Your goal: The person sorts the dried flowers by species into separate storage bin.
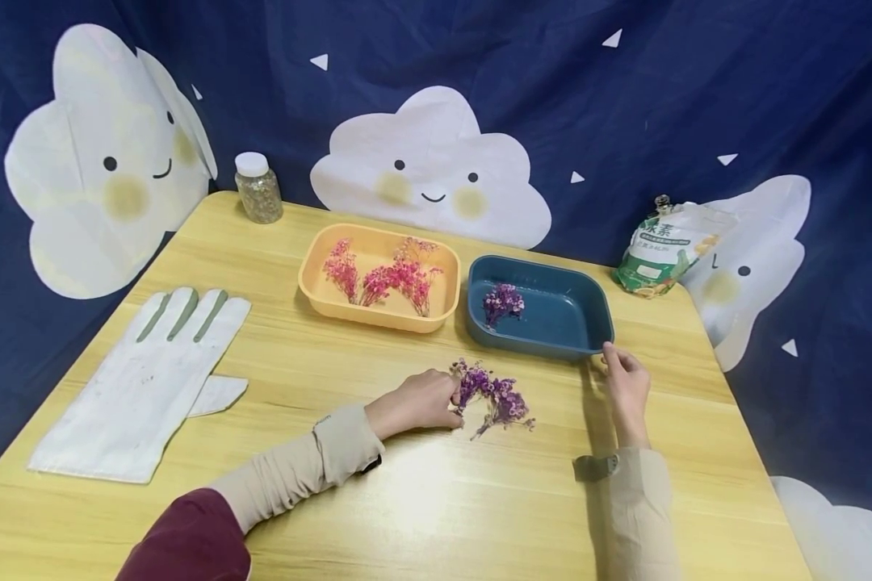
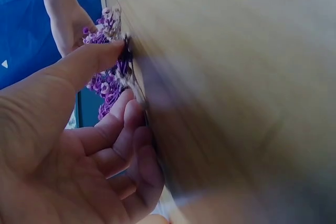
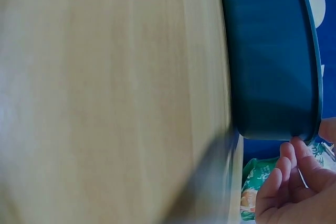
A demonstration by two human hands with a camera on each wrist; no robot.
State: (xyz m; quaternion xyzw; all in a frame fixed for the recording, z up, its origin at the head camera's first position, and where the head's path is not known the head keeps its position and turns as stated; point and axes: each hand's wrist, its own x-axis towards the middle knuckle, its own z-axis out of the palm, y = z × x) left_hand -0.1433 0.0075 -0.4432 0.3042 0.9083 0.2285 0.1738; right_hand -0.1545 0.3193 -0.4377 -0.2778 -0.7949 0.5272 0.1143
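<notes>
My left hand (image 1: pixel 423 401) is on the table at the near left of two small bunches of dried purple flowers (image 1: pixel 509 405). In the left wrist view, the thumb and bent fingers stand apart on either side of the purple flower stems (image 2: pixel 126 80), touching or nearly touching them. At the near right corner of a dark blue plastic tray (image 1: pixel 552 343), my right hand (image 1: pixel 627 386) pinches the rim between thumb and fingers. Another purple bunch (image 1: pixel 504 303) lies inside that tray, toward its left end.
A yellow tray (image 1: pixel 378 319) holding pink dried flowers (image 1: pixel 388 274) stands left of the blue one. White gloves (image 1: pixel 141 387) lie at the left of the table. A white-capped jar (image 1: pixel 259 190) and a green-and-white bag (image 1: pixel 661 250) stand at the back corners.
</notes>
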